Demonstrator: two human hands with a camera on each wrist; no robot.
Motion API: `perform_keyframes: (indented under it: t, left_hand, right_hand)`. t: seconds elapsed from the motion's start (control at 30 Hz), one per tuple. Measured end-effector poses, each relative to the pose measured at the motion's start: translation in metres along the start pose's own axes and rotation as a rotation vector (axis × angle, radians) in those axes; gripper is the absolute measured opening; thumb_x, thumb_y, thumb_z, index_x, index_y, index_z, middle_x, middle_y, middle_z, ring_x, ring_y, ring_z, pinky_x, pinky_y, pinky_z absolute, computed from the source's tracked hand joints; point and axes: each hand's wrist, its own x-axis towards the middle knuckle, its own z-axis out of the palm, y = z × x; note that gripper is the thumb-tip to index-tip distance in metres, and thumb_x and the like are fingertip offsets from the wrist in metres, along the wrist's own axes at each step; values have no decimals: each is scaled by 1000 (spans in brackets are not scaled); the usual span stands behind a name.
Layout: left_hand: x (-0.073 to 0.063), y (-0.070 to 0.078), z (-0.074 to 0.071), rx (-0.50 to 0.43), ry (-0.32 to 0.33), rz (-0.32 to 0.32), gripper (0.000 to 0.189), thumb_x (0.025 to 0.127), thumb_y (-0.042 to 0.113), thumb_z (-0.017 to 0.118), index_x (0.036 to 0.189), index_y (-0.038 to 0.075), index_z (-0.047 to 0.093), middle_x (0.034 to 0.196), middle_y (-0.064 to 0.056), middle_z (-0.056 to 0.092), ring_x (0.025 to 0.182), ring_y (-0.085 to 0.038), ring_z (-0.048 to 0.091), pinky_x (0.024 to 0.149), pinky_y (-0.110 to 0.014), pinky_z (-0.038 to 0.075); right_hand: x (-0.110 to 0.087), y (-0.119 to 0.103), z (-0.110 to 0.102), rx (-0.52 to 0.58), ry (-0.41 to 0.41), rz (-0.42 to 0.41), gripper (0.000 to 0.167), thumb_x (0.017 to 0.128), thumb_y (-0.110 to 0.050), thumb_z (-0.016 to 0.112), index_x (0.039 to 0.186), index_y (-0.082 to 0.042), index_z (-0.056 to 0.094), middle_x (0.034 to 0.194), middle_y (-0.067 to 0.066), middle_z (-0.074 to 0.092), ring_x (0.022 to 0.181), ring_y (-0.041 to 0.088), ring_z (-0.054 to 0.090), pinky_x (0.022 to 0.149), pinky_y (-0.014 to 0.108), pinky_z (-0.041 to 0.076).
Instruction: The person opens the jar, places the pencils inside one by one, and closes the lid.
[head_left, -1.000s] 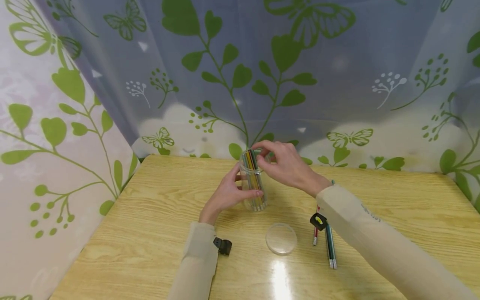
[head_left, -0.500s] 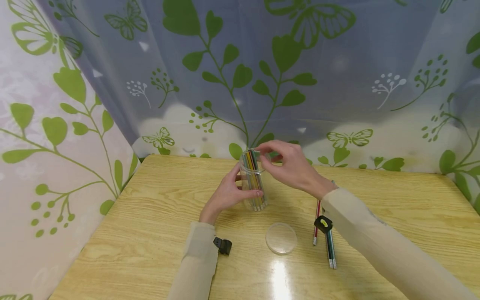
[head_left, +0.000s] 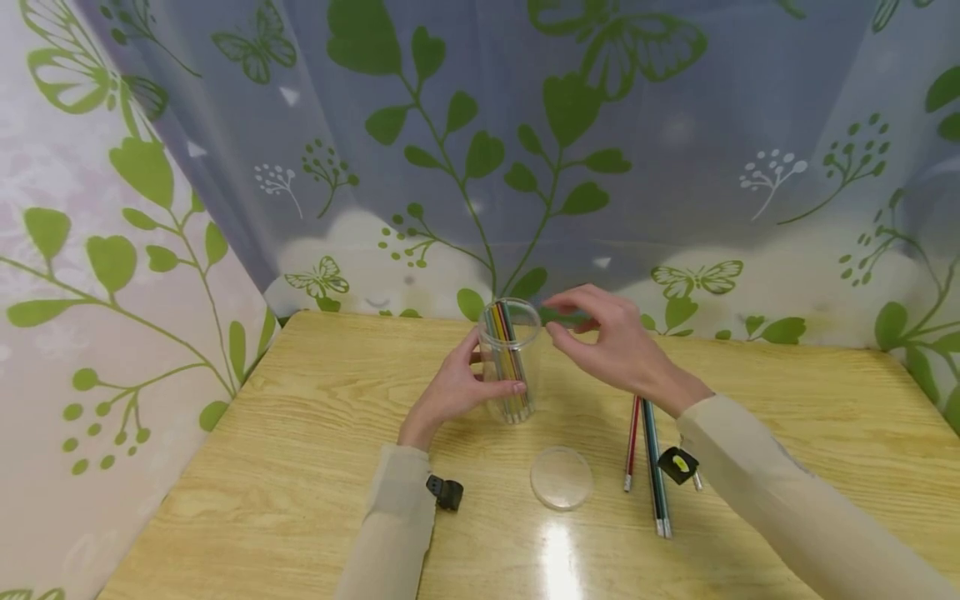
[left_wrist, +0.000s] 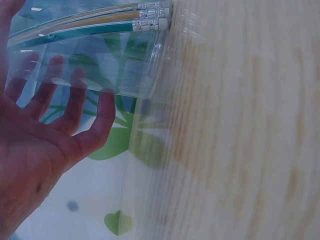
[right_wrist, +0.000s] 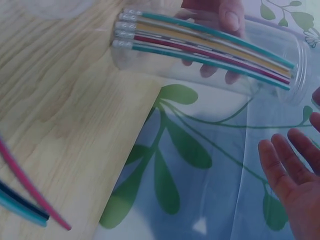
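A clear plastic jar (head_left: 528,367) stands upright near the table's back edge, its mouth uncovered. Several pencils (right_wrist: 210,47) in teal, yellow and dark red lean together inside it, eraser ends down. My left hand (head_left: 453,383) grips the jar from the left, thumb across the front and fingers behind. To the right of the jar's rim, my right hand (head_left: 611,342) hovers apart from it, fingers loosely bent and holding nothing. On the table below that hand lie a red pencil (head_left: 632,446) and dark green pencils (head_left: 656,475), partly hidden by the wrist camera.
A round clear lid (head_left: 561,477) lies flat on the wooden table (head_left: 300,467) in front of the jar. Behind the table's back edge hangs a patterned curtain (head_left: 420,208). A black wrist camera (head_left: 678,465) hangs under my right sleeve.
My right hand has moved away from the jar's mouth to the right. More of the loose pencils show now. My left hand and the jar have stayed in place.
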Motion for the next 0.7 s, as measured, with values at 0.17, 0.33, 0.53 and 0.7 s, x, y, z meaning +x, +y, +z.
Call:
perform_keyframes:
  t: [0.17,0.33,0.53,0.7]
  left_hand:
    - [0,1,1,-2,2,-7,103,79,31,90,154,58,25,153,7,44,133,-31,53,100,-51,55]
    - [-1,2,1,2,6,-22,105,78,31,91,155,57,24,153,6,44,133,-31,53,99,-50,56]
    - [0,2,1,0,5,-26,105,78,30,90,156,54,24,153,5,44,133,-30,54,99,-50,56]
    - [0,1,1,-5,5,-38,106,78,31,91,157,53,24,155,4,42,133,-32,53,97,-50,57]
  right_hand:
    - [-12,6,-8,-33,2,49,26,95,-10,70,121,-8,70,117,7,71,106,21,68,79,40,63]
    - [-24,13,-16,-63,19,94,28,95,-9,71,122,-8,69,118,8,71,107,23,67,77,42,63]
    - [-39,23,-21,-100,44,148,31,95,-9,70,125,-7,68,120,10,70,106,23,65,77,44,62]
    - [-51,31,-24,-131,49,198,31,96,-13,69,126,-7,67,121,11,69,109,28,65,78,48,62]
